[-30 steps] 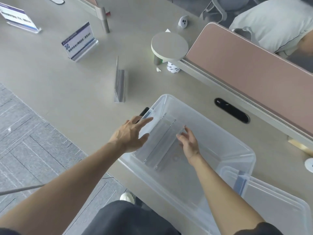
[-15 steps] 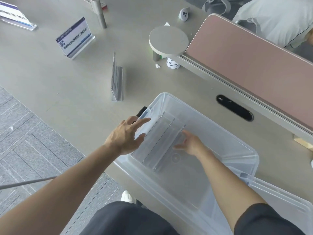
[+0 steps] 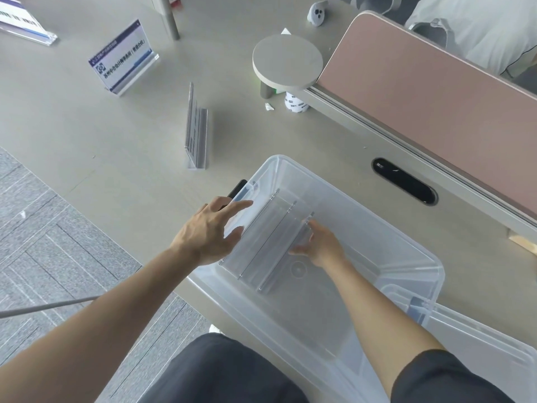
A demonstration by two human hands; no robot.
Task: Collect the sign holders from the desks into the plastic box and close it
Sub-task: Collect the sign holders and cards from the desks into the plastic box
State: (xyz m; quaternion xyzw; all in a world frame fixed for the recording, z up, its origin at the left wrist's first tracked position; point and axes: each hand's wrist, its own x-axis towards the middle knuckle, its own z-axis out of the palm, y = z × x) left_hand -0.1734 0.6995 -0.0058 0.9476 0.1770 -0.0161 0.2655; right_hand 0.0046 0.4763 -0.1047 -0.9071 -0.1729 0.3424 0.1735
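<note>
A clear plastic box [image 3: 406,238] stands at the desk's near edge. Several clear sign holders [image 3: 266,245] stand side by side inside its left end. My left hand [image 3: 209,231] reaches over the box's left wall, its straight fingers touching the outermost holder. My right hand [image 3: 321,247] is down inside the box, fingers pressing the right face of the nearest holder. On the desk beyond stand an empty clear sign holder [image 3: 197,129], a printed blue and white sign holder [image 3: 123,58] and a third sign holder [image 3: 24,24] at the far left. The box lid [image 3: 479,347] lies at the lower right.
A black latch [image 3: 237,188] sits on the box's left end. A round grey stand [image 3: 287,61], a small white bottle [image 3: 295,103] and a pink partition [image 3: 430,91] bound the desk's far side. A black cable slot [image 3: 405,184] lies beside the box. A person [image 3: 479,33] sits behind the partition.
My right hand has let go of the holder's top edge and slid lower, flattening against its side. My left hand has stayed at the box's left wall.
</note>
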